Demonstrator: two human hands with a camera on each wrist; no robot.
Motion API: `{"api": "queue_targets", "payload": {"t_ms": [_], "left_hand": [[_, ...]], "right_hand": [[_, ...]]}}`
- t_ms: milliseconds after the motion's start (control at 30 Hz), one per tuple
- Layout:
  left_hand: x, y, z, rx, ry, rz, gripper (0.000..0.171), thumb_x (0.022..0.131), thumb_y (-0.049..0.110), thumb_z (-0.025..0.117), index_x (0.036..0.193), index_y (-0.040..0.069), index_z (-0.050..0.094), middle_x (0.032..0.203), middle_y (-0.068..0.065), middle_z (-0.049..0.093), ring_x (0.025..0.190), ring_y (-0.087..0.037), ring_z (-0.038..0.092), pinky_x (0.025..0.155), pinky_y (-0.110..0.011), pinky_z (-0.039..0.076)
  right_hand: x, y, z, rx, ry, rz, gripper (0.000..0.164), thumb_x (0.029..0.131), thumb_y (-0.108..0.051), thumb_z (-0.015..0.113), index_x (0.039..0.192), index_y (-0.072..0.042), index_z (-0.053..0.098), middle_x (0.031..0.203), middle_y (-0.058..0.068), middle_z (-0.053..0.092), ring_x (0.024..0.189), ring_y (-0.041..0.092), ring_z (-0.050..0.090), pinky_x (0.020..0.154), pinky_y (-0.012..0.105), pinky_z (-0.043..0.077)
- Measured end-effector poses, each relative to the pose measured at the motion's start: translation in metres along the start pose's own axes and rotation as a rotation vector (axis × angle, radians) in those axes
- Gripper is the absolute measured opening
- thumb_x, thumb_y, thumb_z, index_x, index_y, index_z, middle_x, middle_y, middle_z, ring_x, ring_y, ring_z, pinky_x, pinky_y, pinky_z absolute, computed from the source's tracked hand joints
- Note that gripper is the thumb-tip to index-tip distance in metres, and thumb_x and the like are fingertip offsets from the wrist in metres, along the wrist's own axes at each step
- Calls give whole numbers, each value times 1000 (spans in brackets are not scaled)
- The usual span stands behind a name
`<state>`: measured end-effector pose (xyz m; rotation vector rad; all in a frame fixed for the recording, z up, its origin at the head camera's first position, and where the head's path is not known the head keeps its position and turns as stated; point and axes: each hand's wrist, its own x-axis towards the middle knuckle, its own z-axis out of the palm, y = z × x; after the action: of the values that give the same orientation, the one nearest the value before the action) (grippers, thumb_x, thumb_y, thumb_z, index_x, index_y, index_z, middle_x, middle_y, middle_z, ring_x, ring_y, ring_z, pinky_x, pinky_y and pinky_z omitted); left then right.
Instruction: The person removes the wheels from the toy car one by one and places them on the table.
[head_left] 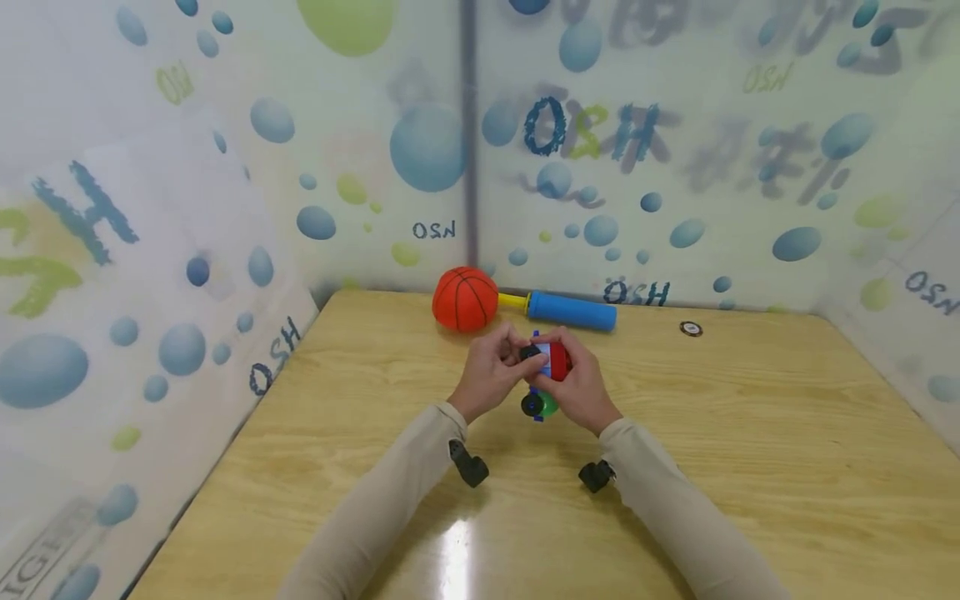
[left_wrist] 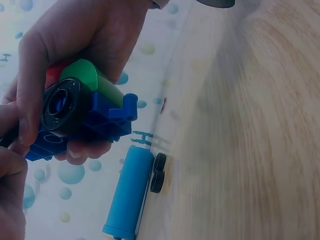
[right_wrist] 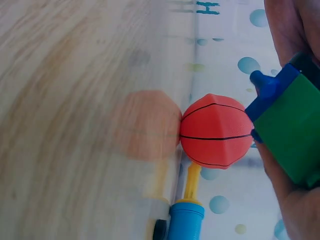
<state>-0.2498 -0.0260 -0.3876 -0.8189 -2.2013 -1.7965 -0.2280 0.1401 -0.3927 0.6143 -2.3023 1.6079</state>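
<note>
A toy vehicle [head_left: 557, 362] has a blue chassis [left_wrist: 107, 120], red and green blocks on top and black wheels. My right hand [head_left: 585, 390] grips its body from the right. My left hand [head_left: 487, 372] pinches a black wheel [head_left: 529, 352] at the vehicle's left side; whether that wheel is seated on its axle cannot be told. Another black wheel [left_wrist: 61, 105] sits on the chassis beside the green block [right_wrist: 295, 130]. The fingers cover much of the red part and the far wheels. Both hands hold the toy above the wooden table.
At the table's back edge lies a red ball [head_left: 465, 300] with black lines. Beside it is a blue pump [head_left: 573, 311] with a yellow end. Two small black round pieces [left_wrist: 158, 172] lie by the pump. A dark round chip [head_left: 691, 328] is farther right. Patterned walls [head_left: 360, 167] enclose the table.
</note>
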Motion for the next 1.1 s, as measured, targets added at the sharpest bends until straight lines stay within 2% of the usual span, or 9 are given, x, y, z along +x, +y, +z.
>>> {"api": "queue_targets", "payload": {"t_ms": [267,467,600,700,767,933,1000,1100], "left_hand": [[-4,1,-1,-23,33,14,24,86,7,77,92,-3,56,70,-14,55,57,-8,45,53,-16,41],[-6,3,2,-48,70,45,22,85,3,77,91,-3,57,73,-19,60,55,-5,45,53,-15,44],[-5,8,4,36,92,154,19,87,1,74,83,-3,56,65,-17,59,52,-4,44,49,-16,40],[-4,12,2,105,89,193,18,91,5,72,83,-2,57,64,-16,59,53,-6,46,49,-16,40],[-3,13,-2,106,83,148,17,93,10,71,89,0,58,69,-16,63,56,-11,50,52,-17,42],[1,3,-18,52,80,-62,21,97,15,66,109,1,58,82,-18,68,65,-16,60,59,-20,49],[3,-6,-21,62,37,-142,20,98,15,65,111,2,59,80,-17,68,64,-14,59,59,-21,49],[8,-20,-21,100,-68,-248,16,98,14,64,110,3,60,78,-12,67,63,-12,57,58,-22,48]], "right_hand": [[1,-7,-1,-72,4,-51,40,85,-7,79,121,-7,60,119,17,66,96,31,65,75,30,60],[1,-11,-1,-99,15,-66,39,84,-6,79,120,-9,62,116,15,67,92,27,65,73,29,59],[1,-8,0,-174,22,-117,37,84,-4,79,117,-8,63,113,14,69,93,27,66,75,35,60],[3,-7,-2,-182,27,-89,38,84,-5,80,117,-8,62,117,15,69,96,29,67,78,40,61],[4,-9,-6,-124,25,-13,41,85,-7,79,121,-9,59,119,17,66,97,31,65,77,40,61],[9,-16,-26,22,29,192,50,92,-13,73,136,-17,50,127,19,57,104,30,61,81,32,59],[9,-18,-36,99,41,248,53,93,-10,70,139,-19,46,133,18,56,111,29,61,84,30,60],[8,-19,-48,177,48,289,57,94,-4,67,143,-18,41,138,18,56,119,29,58,85,27,60]]}}
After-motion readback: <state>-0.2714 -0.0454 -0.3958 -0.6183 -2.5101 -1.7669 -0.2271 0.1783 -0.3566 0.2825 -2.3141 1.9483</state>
